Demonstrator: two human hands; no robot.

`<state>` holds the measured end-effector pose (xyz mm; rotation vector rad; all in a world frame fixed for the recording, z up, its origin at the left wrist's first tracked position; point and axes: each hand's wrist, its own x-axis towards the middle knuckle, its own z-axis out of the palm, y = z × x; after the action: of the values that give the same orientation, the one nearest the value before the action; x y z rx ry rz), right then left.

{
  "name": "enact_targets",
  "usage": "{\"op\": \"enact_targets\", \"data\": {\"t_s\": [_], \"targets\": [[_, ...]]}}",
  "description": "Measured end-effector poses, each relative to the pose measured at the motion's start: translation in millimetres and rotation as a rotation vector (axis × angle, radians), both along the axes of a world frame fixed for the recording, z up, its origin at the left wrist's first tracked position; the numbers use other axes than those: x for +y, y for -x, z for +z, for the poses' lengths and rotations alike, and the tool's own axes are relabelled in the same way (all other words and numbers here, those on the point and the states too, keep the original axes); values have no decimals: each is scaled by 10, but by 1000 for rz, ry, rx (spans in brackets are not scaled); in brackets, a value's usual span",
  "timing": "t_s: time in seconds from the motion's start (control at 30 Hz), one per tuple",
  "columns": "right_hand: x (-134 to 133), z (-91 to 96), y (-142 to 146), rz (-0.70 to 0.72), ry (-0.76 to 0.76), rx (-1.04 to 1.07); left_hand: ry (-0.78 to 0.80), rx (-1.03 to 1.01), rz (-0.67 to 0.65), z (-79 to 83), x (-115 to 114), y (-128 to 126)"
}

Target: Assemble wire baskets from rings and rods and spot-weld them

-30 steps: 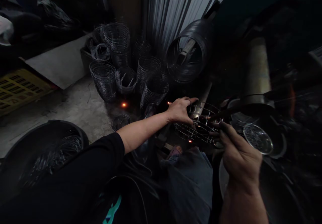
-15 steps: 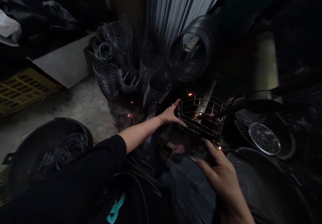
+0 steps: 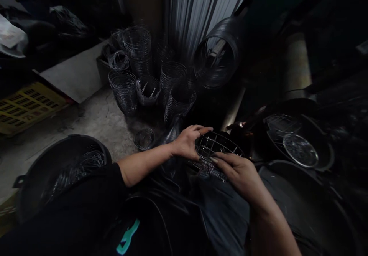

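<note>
A round wire basket (image 3: 216, 147) rests over my lap, just in front of a welding arm with a glowing tip (image 3: 240, 124). My left hand (image 3: 188, 141) grips the basket's left rim, fingers curled over the wires. My right hand (image 3: 234, 169) lies on the basket's near right side, fingers stretched across the wires and pressing on it. My black sleeve (image 3: 71, 210) fills the lower left.
Several stacks of wire rings (image 3: 149, 83) stand on the concrete floor ahead. A big wire coil (image 3: 218, 58) leans on a corrugated wall. A black tub (image 3: 60, 171) with wires sits left, a yellow crate (image 3: 25, 106) beyond. Dark pans and a metal lid (image 3: 300, 150) are right.
The basket came down from the welding tip toward my lap. My right hand moved up from below onto the basket. The sparks have stopped.
</note>
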<state>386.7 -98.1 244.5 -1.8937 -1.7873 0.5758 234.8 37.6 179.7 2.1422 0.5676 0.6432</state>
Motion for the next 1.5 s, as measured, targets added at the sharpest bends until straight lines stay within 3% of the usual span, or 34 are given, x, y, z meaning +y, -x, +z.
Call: {"op": "enact_targets", "data": {"t_s": [0.13, 0.23, 0.37, 0.53, 0.8, 1.17, 1.33, 1.4, 1.5], "targets": [[-102, -123, 5, 6, 39, -559, -37, 32, 59, 19, -55, -90], [-193, -204, -12, 10, -104, -683, -9, 22, 47, 5, -37, -152], [-208, -274, -135, 11, -334, -631, 27, 8, 36, 19, -19, -243], [-99, -276, -309, 29, -478, -618, 43, -1, 52, 77, 46, -376], [157, -180, -536, -12, -493, -591, 59, -40, 78, 97, 286, -615], [282, -186, -644, -42, -488, -515, 93, 16, 86, 139, 402, -714], [449, -185, -749, -96, -497, -482, 110, 29, 115, 129, 533, -832], [434, -181, -749, -119, -518, -436, 111, 32, 106, 119, 552, -856], [297, -163, -684, -260, -576, -254, 115, 59, 121, 127, 561, -887]]}}
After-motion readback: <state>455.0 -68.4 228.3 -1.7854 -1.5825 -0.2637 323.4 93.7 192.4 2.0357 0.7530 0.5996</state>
